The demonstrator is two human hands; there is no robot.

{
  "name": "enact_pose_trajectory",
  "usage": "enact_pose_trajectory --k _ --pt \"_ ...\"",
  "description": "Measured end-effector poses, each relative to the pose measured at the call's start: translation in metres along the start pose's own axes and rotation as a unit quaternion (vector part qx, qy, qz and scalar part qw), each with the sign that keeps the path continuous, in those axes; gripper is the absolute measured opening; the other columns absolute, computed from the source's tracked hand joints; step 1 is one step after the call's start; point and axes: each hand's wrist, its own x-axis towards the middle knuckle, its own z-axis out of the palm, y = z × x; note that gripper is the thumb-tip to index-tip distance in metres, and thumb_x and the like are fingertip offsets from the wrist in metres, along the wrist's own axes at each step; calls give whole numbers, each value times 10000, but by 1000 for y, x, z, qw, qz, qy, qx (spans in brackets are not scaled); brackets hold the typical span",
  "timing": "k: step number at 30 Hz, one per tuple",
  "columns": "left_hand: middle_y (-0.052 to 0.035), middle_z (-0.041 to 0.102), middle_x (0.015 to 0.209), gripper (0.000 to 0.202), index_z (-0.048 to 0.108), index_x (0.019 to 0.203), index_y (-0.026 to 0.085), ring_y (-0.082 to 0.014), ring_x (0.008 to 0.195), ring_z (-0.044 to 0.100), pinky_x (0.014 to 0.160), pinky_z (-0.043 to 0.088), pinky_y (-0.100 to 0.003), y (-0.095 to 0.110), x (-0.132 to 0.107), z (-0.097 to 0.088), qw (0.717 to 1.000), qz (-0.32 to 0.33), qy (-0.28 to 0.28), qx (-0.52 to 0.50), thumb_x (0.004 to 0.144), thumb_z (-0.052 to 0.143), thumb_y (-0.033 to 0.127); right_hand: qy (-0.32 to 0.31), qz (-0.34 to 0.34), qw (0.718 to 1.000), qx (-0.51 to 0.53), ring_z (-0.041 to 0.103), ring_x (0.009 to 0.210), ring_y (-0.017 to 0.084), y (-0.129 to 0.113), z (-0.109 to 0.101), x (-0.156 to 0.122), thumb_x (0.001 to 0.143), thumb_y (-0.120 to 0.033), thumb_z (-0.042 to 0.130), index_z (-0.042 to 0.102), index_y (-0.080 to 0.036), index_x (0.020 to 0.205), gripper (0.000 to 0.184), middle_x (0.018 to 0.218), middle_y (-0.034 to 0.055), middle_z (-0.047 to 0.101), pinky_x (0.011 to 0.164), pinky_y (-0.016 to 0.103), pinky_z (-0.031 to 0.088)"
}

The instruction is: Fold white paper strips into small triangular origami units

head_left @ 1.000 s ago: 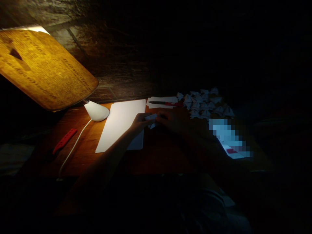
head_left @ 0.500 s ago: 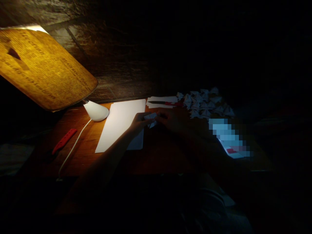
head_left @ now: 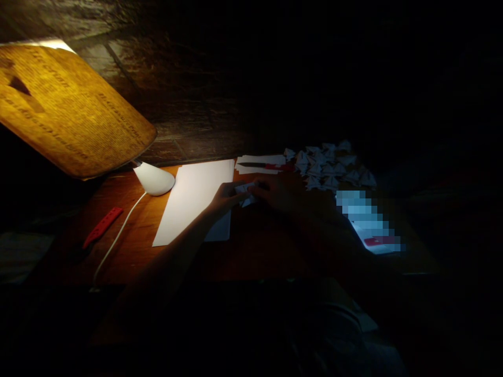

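Observation:
Between my two hands is a small folded piece of white paper point(head_left: 247, 199), held above the wooden table. My left hand point(head_left: 226, 196) pinches its left side between thumb and fingers. On the right side, the fingers of my right hand point(head_left: 269, 189) press against the paper's upper edge; much of this hand lies in shadow. A stack of white sheets point(head_left: 192, 204) lies flat beneath and left of my left hand. Behind my hands, a knife point(head_left: 255, 165) with a dark blade and red handle rests on smaller paper pieces point(head_left: 263, 158).
Several folded paper shapes point(head_left: 324, 165) are heaped at the back right. A lit phone point(head_left: 369, 222), its screen blurred out, lies nearer on the right. At left stand a lamp point(head_left: 155, 179) with a cord point(head_left: 118, 241) and a red-handled tool point(head_left: 102, 226). The wooden table point(head_left: 251, 256) is dim.
My right fingers have shifted slightly left over the folded paper, covering more of its top, and the paper has turned a little. The phone's screen picture differs slightly.

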Motion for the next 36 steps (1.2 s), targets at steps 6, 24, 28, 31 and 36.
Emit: enact_pose_trajectory --k 6,24,28,31,36 --pt "37 514 629 420 627 715 168 -94 563 465 506 316 -228 -12 6 -6 1000 12 -11 4 667 901 483 -14 6 1000 8 514 718 160 -3 0 -2 882 -423 724 605 -218 756 269 729 -16 580 665 308 409" --pt "44 458 591 346 570 630 192 -92 543 393 506 252 -246 14 -6 -3 997 -16 -66 38 688 845 395 -39 -11 999 29 484 701 157 -2 0 0 836 -585 786 587 -223 676 443 705 -14 545 648 312 390" --pt "30 534 604 348 663 726 168 -93 549 440 503 293 -237 10 -5 0 999 -22 -34 9 677 895 423 -32 3 998 54 480 712 158 -5 -3 -1 823 -586 797 568 -226 697 445 735 -10 551 666 316 398" --pt "21 578 638 410 681 754 155 -99 587 488 525 343 -228 9 -4 1 1000 -13 -15 -17 639 937 453 -18 16 998 58 470 700 155 -8 -5 -2 814 -616 792 544 -228 698 475 717 -23 515 650 310 375" --pt "35 568 616 417 694 769 147 -83 551 467 512 335 -220 6 -2 0 999 -7 -24 -34 627 951 443 -10 15 998 57 454 692 153 -9 -3 -2 798 -656 792 548 -228 690 505 706 -26 511 642 309 368"
